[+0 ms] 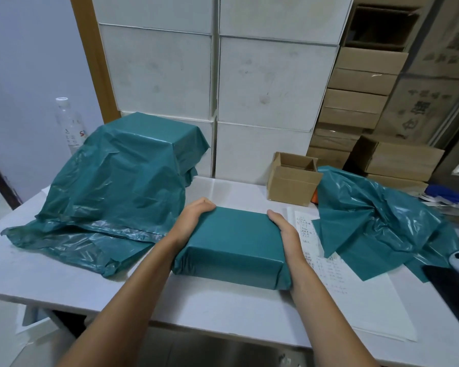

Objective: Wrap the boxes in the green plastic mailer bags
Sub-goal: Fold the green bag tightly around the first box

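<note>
Now two hands clamp one wrapped box [233,247] at the centre of the white surface [64,282].
Left hand [194,221] and right hand [284,229] press flat on its opposite sides, fingers extended against it; its green mailer bag lies taut and smooth. One bag-draped stack [122,176] sits at left, one pile of loose bags [376,221] at right, one open carton [293,178] behind.

Head view, close, looks down over the table [64,282].

A clear bottle [67,123] stands far left — an open carton [293,178] sits mid-table, a handwritten sheet [326,263] lying nearer, right of centre.
</note>
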`<action>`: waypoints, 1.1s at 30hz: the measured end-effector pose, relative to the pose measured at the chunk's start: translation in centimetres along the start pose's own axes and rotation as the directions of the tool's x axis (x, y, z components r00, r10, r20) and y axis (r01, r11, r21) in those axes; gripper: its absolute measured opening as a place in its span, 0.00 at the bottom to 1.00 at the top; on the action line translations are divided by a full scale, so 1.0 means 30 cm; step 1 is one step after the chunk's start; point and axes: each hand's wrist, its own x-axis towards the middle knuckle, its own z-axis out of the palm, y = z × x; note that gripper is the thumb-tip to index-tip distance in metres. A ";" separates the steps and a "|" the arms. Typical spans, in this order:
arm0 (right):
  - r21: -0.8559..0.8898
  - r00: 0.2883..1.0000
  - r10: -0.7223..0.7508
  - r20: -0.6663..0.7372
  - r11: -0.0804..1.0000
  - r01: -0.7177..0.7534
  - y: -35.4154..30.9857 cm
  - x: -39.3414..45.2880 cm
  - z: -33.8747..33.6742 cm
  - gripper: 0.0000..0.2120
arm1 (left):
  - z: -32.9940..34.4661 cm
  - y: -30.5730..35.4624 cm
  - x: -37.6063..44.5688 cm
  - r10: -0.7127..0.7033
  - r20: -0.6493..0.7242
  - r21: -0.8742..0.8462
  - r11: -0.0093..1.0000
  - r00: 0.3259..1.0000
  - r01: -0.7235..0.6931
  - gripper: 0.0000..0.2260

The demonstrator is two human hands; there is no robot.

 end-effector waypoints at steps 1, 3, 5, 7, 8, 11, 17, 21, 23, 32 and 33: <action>0.037 1.000 0.002 0.004 0.999 -0.002 0.009 0.002 -0.002 0.14 | 0.000 -0.009 0.003 -0.006 0.001 -0.054 0.999 1.000 0.007 0.07; 0.080 1.000 0.001 0.010 0.997 -0.002 0.018 0.008 -0.006 0.14 | 0.000 -0.024 0.011 -0.011 0.014 -0.126 0.992 1.000 0.012 0.07; 0.101 1.000 0.003 0.015 0.995 -0.004 0.023 0.010 -0.005 0.15 | 0.002 -0.036 0.014 -0.002 0.034 -0.181 0.984 0.999 0.008 0.08; 0.123 1.000 0.009 0.014 0.992 -0.011 0.028 0.016 -0.007 0.17 | 0.008 -0.042 0.016 0.005 0.032 -0.247 0.969 0.999 0.003 0.08; 0.128 1.000 0.010 0.021 0.992 -0.013 0.028 0.020 -0.009 0.17 | 0.011 -0.048 0.018 0.007 0.032 -0.284 0.959 0.999 0.002 0.08; 0.126 0.998 0.003 0.059 0.992 -0.011 0.024 0.028 -0.011 0.12 | 0.014 -0.057 0.022 0.014 0.035 -0.355 0.935 0.999 -0.001 0.08; 0.127 0.996 0.016 0.092 0.992 -0.027 0.015 0.026 -0.012 0.11 | 0.025 -0.041 0.025 -0.046 0.007 -0.391 0.919 0.999 0.045 0.06; 0.094 0.997 0.008 0.076 0.995 -0.016 0.008 0.016 -0.007 0.10 | 0.030 -0.049 0.028 -0.055 -0.046 -0.408 0.913 0.997 0.031 0.08; 0.083 0.999 -0.001 0.050 0.997 -0.003 0.005 0.012 -0.007 0.10 | 0.035 -0.046 0.026 -0.052 -0.079 -0.382 0.924 0.996 0.018 0.12; -0.103 1.000 -0.012 0.009 0.995 0.013 -0.026 -0.012 -0.038 0.16 | -0.025 -0.010 -0.017 -0.158 0.094 -0.057 0.985 0.983 0.164 0.15; -0.130 0.999 -0.027 0.016 0.991 0.029 -0.033 -0.016 -0.043 0.15 | -0.039 -0.004 -0.016 -0.134 0.098 0.002 0.991 0.986 0.135 0.17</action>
